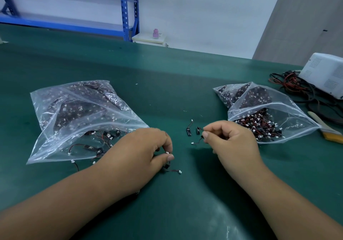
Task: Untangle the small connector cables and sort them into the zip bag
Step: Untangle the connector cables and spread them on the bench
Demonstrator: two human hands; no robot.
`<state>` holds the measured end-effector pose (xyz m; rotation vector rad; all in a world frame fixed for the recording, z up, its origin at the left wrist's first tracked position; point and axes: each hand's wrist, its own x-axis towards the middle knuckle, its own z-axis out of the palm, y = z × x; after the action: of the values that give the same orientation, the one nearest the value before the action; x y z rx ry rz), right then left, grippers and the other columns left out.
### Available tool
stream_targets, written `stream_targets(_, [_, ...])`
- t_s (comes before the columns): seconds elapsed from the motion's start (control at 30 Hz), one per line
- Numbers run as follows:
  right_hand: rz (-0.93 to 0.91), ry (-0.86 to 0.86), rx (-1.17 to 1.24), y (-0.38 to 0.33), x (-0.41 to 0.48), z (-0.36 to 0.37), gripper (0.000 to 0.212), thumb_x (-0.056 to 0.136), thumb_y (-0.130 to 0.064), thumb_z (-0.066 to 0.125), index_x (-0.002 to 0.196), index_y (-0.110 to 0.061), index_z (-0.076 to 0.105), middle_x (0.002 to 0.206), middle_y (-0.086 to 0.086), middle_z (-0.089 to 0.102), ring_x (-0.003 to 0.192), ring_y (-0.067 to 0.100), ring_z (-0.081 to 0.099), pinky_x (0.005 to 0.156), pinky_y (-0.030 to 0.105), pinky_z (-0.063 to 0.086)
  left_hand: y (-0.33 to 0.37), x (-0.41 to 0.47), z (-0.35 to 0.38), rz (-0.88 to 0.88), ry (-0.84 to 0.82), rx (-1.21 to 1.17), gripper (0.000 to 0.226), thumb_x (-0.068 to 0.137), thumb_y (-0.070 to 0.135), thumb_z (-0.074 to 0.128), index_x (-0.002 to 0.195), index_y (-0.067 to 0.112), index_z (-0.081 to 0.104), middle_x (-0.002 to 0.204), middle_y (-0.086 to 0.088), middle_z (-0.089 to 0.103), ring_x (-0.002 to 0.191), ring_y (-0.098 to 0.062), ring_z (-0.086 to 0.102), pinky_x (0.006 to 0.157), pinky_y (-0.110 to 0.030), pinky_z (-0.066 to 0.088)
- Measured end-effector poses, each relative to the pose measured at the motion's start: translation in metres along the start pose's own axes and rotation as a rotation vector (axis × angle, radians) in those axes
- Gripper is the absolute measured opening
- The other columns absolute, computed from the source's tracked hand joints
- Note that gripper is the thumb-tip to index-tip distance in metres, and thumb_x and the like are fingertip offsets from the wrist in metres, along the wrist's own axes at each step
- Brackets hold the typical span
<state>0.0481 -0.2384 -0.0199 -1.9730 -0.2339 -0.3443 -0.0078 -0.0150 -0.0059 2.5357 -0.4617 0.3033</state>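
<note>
One connector cable (169,169) is pinched between thumb and forefinger of the left hand (141,152), just off the mouth of the left zip bag (55,113); the right hand (230,139) pinches another cable (197,141) beside the right bag (289,117) with its tangled heap. A loose cable (189,129) lies on the counter (185,82) between them. A hard tug could snap thin wires, I'd say.

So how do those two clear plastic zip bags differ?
The left clear plastic zip bag holds a few separate cables near its mouth; the right zip bag holds a dense tangled heap. The left bag looks larger than the right. Both hold smaller packed bags behind.
</note>
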Motion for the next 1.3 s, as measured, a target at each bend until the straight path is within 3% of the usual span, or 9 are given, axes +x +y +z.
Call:
stream_targets(0.13, [-0.066, -0.001, 0.070, -0.001, -0.004, 0.006, 0.024, 0.080, -0.005, 0.075, 0.077, -0.028, 0.073, 0.070, -0.003, 0.070, 0.062, 0.018, 0.063, 0.062, 0.028, 0.053, -0.001, 0.001, 0.000, -0.015, 0.003, 0.007, 0.011, 0.087, 0.039, 0.064, 0.084, 0.036, 0.054, 0.080, 0.021, 0.058, 0.085, 0.000, 0.052, 0.070, -0.018, 0.041])
stream_targets(0.23, [-0.139, 0.011, -0.004, -0.001, -0.002, 0.015, 0.026, 0.079, -0.004, 0.077, 0.076, -0.030, 0.075, 0.071, -0.014, 0.071, 0.065, 0.004, 0.064, 0.066, 0.017, 0.051, -0.001, 0.001, 0.002, -0.037, -0.008, -0.002, 0.012, 0.088, 0.039, 0.064, 0.085, 0.036, 0.053, 0.080, 0.023, 0.061, 0.082, 0.002, 0.053, 0.063, -0.015, 0.040])
stream_targets(0.4, [-0.210, -0.144, -0.379, 0.000, -0.003, 0.023, 0.029, 0.085, -0.016, 0.072, 0.111, -0.028, 0.073, 0.092, -0.018, 0.064, 0.068, -0.003, 0.051, 0.072, 0.021, 0.044, -0.002, 0.001, 0.003, -0.046, 0.001, -0.035, 0.012, 0.089, 0.039, 0.063, 0.088, 0.036, 0.052, 0.085, 0.028, 0.062, 0.079, 0.000, 0.057, 0.062, -0.017, 0.043])
stream_targets(0.5, [-0.315, -0.154, -0.322, -0.010, -0.012, 0.018, 0.016, 0.087, -0.036, 0.064, 0.097, -0.028, 0.072, 0.082, -0.017, 0.060, 0.075, -0.001, 0.054, 0.068, 0.016, 0.038, -0.002, 0.001, 0.003, -0.032, 0.038, -0.056, 0.012, 0.088, 0.040, 0.062, 0.090, 0.035, 0.051, 0.086, 0.025, 0.061, 0.077, -0.003, 0.057, 0.061, -0.019, 0.043])
stream_targets(0.63, [-0.329, -0.361, -0.230, -0.022, -0.031, 0.026, 0.022, 0.080, -0.052, 0.061, 0.080, -0.031, 0.065, 0.073, -0.011, 0.056, 0.075, 0.011, 0.057, 0.065, 0.027, 0.045, 0.001, 0.001, 0.004, 0.013, 0.079, -0.090, 0.011, 0.086, 0.039, 0.061, 0.089, 0.036, 0.051, 0.085, 0.023, 0.060, 0.077, -0.004, 0.056, 0.061, -0.019, 0.041])
stream_targets(0.87, [-0.265, -0.245, -0.158, -0.017, -0.028, 0.027, 0.007, 0.082, -0.035, 0.065, 0.076, -0.032, 0.066, 0.067, -0.011, 0.061, 0.071, 0.011, 0.060, 0.062, 0.022, 0.044, -0.001, 0.001, 0.001, -0.016, 0.106, -0.094, 0.010, 0.089, 0.041, 0.058, 0.089, 0.034, 0.051, 0.079, 0.016, 0.059, 0.073, -0.008, 0.054, 0.061, -0.020, 0.041])
stream_targets(1.0, [-0.161, -0.117, -0.273, -0.008, -0.018, 0.021, 0.020, 0.085, -0.036, 0.065, 0.074, -0.019, 0.065, 0.065, -0.009, 0.061, 0.066, 0.010, 0.057, 0.061, 0.030, 0.048, -0.002, -0.001, -0.005, 0.003, 0.004, 0.133, 0.014, 0.086, 0.048, 0.057, 0.090, 0.037, 0.050, 0.080, 0.024, 0.054, 0.082, -0.001, 0.050, 0.069, -0.015, 0.037])
stream_targets(1.13, [-0.037, -0.049, -0.382, -0.005, -0.003, 0.020, 0.027, 0.089, -0.036, 0.066, 0.072, -0.015, 0.065, 0.061, 0.001, 0.059, 0.055, 0.015, 0.050, 0.058, 0.035, 0.048, -0.001, -0.005, -0.009, 0.015, -0.087, 0.291, 0.019, 0.077, 0.051, 0.045, 0.087, 0.036, 0.050, 0.085, 0.018, 0.050, 0.087, -0.004, 0.045, 0.081, -0.023, 0.039])
stream_targets(1.3, [-0.077, -0.066, -0.369, -0.003, 0.008, 0.025, 0.023, 0.095, -0.025, 0.059, 0.091, -0.004, 0.067, 0.078, 0.008, 0.066, 0.080, 0.022, 0.059, 0.076, 0.036, 0.049, -0.001, -0.005, -0.010, 0.002, -0.161, 0.366, 0.020, 0.080, 0.048, 0.041, 0.092, 0.036, 0.052, 0.090, 0.018, 0.047, 0.093, -0.005, 0.043, 0.089, -0.029, 0.040])
